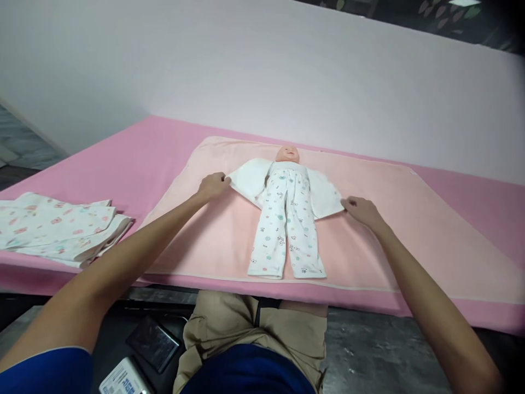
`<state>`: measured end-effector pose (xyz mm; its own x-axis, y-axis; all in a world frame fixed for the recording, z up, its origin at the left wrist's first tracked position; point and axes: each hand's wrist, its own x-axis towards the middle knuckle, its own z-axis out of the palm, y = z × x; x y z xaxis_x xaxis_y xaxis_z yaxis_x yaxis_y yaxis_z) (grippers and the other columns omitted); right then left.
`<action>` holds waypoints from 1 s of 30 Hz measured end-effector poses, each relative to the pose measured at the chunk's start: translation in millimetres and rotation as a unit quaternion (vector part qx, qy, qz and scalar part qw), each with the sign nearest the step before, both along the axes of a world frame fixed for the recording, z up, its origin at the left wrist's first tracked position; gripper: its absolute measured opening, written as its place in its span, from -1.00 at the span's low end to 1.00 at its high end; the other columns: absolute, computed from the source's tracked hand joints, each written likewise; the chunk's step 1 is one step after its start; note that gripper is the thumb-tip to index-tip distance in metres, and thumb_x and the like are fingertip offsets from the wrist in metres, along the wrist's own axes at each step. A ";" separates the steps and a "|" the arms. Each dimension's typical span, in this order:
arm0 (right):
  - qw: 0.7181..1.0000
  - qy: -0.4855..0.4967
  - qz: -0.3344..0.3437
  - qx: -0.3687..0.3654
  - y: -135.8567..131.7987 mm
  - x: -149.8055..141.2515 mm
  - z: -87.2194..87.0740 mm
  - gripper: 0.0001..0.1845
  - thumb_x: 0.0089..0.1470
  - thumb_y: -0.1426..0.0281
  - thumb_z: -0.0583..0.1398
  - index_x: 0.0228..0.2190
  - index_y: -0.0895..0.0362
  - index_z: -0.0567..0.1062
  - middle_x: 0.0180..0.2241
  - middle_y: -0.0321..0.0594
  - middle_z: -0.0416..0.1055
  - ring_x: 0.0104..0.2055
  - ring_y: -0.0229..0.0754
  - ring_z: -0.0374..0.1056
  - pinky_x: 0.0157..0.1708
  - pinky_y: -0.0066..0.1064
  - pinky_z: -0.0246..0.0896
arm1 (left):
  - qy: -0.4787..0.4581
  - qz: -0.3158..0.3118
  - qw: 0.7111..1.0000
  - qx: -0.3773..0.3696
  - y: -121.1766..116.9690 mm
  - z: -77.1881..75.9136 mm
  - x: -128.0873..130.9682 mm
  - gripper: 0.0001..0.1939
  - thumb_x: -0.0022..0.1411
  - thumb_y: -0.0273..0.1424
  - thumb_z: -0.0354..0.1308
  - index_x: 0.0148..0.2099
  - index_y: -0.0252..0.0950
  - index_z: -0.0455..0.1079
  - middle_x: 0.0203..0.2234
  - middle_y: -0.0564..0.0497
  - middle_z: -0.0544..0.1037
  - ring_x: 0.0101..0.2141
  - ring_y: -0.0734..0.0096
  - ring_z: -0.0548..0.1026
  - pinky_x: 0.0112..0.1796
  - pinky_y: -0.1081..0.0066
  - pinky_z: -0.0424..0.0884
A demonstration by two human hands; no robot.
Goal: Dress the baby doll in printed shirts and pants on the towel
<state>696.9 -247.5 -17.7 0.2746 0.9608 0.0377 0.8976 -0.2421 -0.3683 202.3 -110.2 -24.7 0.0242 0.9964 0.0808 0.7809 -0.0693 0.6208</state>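
A baby doll [288,154] lies on its back on a light pink blanket [205,246], its head at the far side. Printed white pants [285,219] cover its lower body, with both legs pointing towards me. A plain white baby shirt [248,178] spreads out like wings on either side of the doll. At the outer left corner of the shirt, my left hand [214,186] pinches the fabric. My right hand [363,210] grips the opposite corner between thumb and fingers. Both arms are stretched wide apart.
Folded printed cloths [61,224] sit on the pink table cover [123,148] at the left. A pale partition [287,71] rises behind the table. Below the front edge, a dark flat device [153,343] and a white box [125,377] lie on a black surface.
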 end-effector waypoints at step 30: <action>0.972 0.033 0.231 0.010 4.4 -95.4 -3.0 0.01 -0.17 -0.50 0.38 -0.04 0.03 0.43 -0.03 0.03 0.45 0.05 0.31 0.31 -0.02 0.09 0.31 | 0.008 -0.354 0.935 -0.014 -43.9 -0.6 78.6 -0.27 -0.01 0.21 0.50 -0.07 -0.19 0.35 -0.24 -0.09 0.51 -0.21 0.07 0.50 -0.21 0.25 0.34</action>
<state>601.5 -243.1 -20.7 -0.1838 0.9815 0.0538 0.8836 0.1889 -0.4285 280.8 -154.1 -25.3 0.6796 0.7320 0.0486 0.5551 -0.5564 0.6183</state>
